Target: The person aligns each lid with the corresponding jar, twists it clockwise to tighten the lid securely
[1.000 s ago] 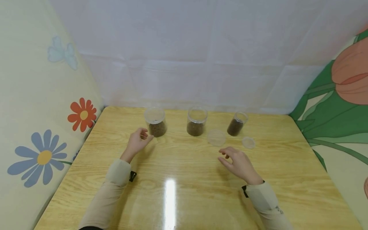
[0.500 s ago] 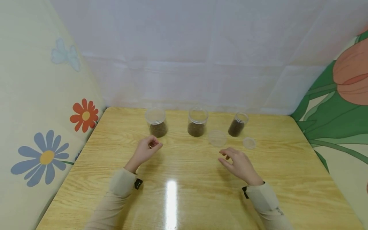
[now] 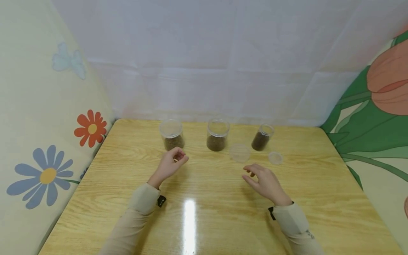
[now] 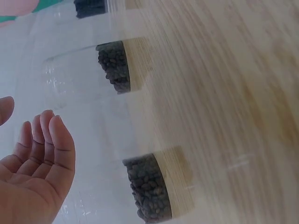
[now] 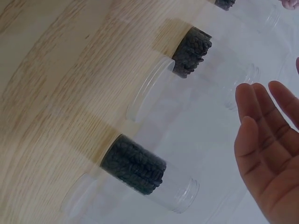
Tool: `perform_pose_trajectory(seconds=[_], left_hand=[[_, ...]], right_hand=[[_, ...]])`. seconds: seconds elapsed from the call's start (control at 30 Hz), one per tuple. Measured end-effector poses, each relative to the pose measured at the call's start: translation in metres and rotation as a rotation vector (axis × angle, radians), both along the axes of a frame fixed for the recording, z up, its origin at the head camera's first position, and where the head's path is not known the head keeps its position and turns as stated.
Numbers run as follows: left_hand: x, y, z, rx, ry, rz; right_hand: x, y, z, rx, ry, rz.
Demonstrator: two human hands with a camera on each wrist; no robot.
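Note:
My left hand (image 3: 171,163) hovers just in front of the left clear jar (image 3: 172,140), fingers loosely bent and holding nothing. In the left wrist view its palm faces the camera, with slightly bent fingers (image 4: 61,140). The left jar and the middle clear jar (image 3: 217,141) are wide, lidless and partly filled with dark bean-like pieces. A narrower jar (image 3: 261,140) at the right holds more of the same. My right hand (image 3: 266,184), relaxed and bare, hangs over the table in front of a large clear lid (image 3: 240,153) and a small clear lid (image 3: 275,158).
All three jars stand along the back of the wood-grain table (image 3: 210,191), near a white cloth backdrop (image 3: 204,71). Panels with painted flowers (image 3: 47,175) border the left and right sides. A bright light streak reflects on the tabletop.
From beside the left jar, my left hand has moved right and slightly toward me, now in front of that jar. The right hand, jars and lids have stayed put.

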State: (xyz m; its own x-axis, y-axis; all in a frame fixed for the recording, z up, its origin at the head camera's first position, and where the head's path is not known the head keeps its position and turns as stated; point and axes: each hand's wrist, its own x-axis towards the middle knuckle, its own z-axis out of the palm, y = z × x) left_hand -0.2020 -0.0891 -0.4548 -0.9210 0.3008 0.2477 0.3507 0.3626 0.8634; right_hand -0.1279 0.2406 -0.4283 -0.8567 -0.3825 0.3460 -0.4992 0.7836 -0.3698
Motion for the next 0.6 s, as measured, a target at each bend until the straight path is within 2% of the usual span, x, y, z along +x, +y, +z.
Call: perform_pose_trajectory(seconds=[0.17, 0.27, 0.6], left_hand=[[-0.009, 0.009, 0.0, -0.018, 0.021, -0.02], [-0.014, 0.015, 0.0, -0.023, 0.009, -0.028], [-0.036, 0.038, -0.008, -0.074, -0.163, -0.06]], right_hand=[[0.0, 0.001, 0.001, 0.008, -0.011, -0.009], [0.0, 0.001, 0.0, 0.014, -0.011, -0.014], [0.0, 0.003, -0.001, 0.007, 0.026, 0.001]])
